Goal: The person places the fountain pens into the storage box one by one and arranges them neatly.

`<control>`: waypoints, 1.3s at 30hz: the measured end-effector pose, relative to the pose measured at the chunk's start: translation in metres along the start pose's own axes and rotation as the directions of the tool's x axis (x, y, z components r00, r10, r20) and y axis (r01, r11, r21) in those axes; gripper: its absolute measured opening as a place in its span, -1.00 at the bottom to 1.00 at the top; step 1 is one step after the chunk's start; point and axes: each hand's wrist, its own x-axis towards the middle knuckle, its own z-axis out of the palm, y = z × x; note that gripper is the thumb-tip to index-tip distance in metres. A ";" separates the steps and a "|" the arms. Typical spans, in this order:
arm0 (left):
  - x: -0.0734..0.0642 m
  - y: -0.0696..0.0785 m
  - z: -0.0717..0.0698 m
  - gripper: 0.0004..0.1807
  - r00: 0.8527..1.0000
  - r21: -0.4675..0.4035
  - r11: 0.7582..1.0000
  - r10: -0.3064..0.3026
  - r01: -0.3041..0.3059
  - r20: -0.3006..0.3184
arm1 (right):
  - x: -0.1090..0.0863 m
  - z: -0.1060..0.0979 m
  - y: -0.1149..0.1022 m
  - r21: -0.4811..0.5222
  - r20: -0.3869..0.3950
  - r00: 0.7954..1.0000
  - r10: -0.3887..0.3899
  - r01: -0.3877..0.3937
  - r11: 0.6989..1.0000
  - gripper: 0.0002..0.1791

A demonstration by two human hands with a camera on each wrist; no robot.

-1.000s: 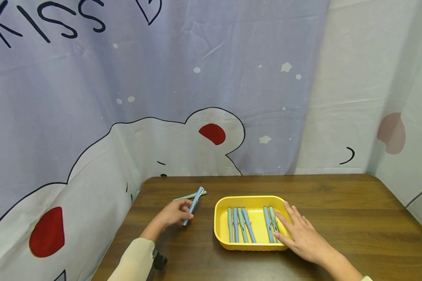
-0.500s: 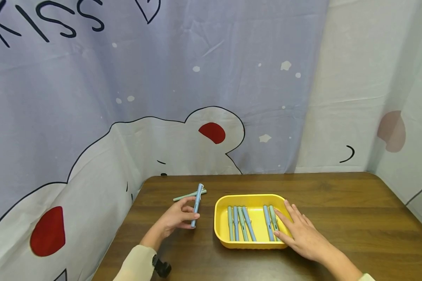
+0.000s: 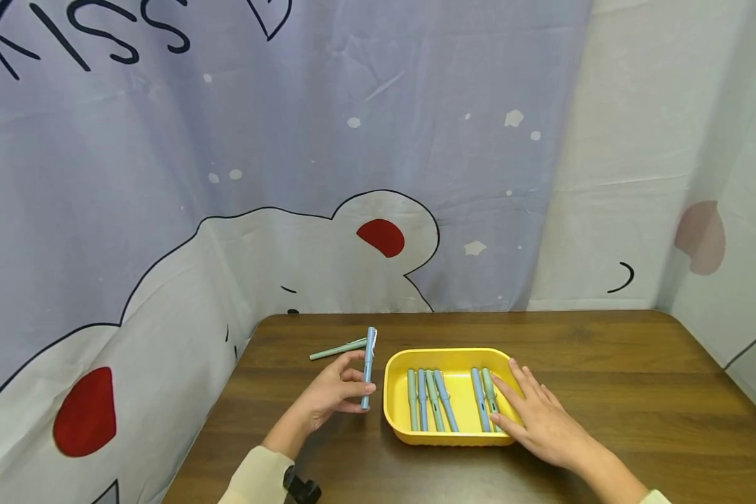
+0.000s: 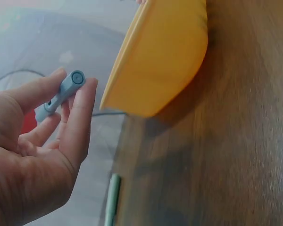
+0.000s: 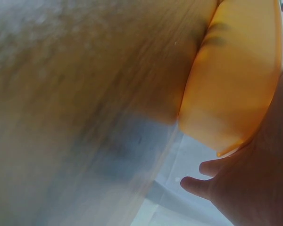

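Observation:
Between thumb and fingertips my left hand [image 3: 337, 393] pinches a blue pen [image 3: 369, 357], held nearly upright just left of the yellow tray [image 3: 441, 439]. The left wrist view shows one round end of that blue pen [image 4: 75, 79] pointing at the camera. Fingers spread and straight, my right hand [image 3: 544, 427] rests on the tray's right rim. Inside the tray, several green and blue pens lie side by side: a left group with a blue pen [image 3: 446, 402] at its right end, and a right pair of one blue pen [image 3: 481, 399] and one green pen [image 3: 489, 392].
Behind my left hand, a loose green pen [image 3: 337, 349] lies on the brown wooden table [image 3: 605, 364]. A printed curtain [image 3: 466, 175] hangs right behind the table's far edge. Bare yellow floor shows between the two pen groups.
My left hand has moved right toward the tray with the blue pen, which has turned from slanted to nearly upright. The right hand has stayed on the rim.

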 end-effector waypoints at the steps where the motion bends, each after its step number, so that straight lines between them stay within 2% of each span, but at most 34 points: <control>1: 0.000 0.001 0.003 -0.22 1.000 0.002 1.000 0.001 -0.001 0.002 | 0.000 0.000 0.000 0.000 -0.001 1.000 0.000 0.000 1.000 -0.27; 8: 0.002 0.007 0.024 -0.24 1.000 0.039 0.999 0.008 -0.008 0.011 | -0.001 0.000 0.001 0.002 0.002 1.000 0.005 -0.005 1.000 -0.27; 20: 0.010 0.012 0.051 -0.21 0.999 0.019 1.000 0.002 -0.002 0.038 | 0.000 -0.001 0.000 0.016 0.011 1.000 0.010 -0.010 1.000 -0.27; 32: 0.023 0.014 0.083 -0.27 1.000 0.000 1.000 -0.003 0.003 0.026 | 0.001 -0.001 0.000 0.023 0.026 1.000 0.014 -0.015 1.000 -0.26; 39: 0.028 0.012 0.099 -0.30 0.999 -0.014 1.000 -0.002 0.002 0.042 | 0.001 -0.002 0.000 0.025 0.028 0.999 0.017 -0.018 1.000 -0.26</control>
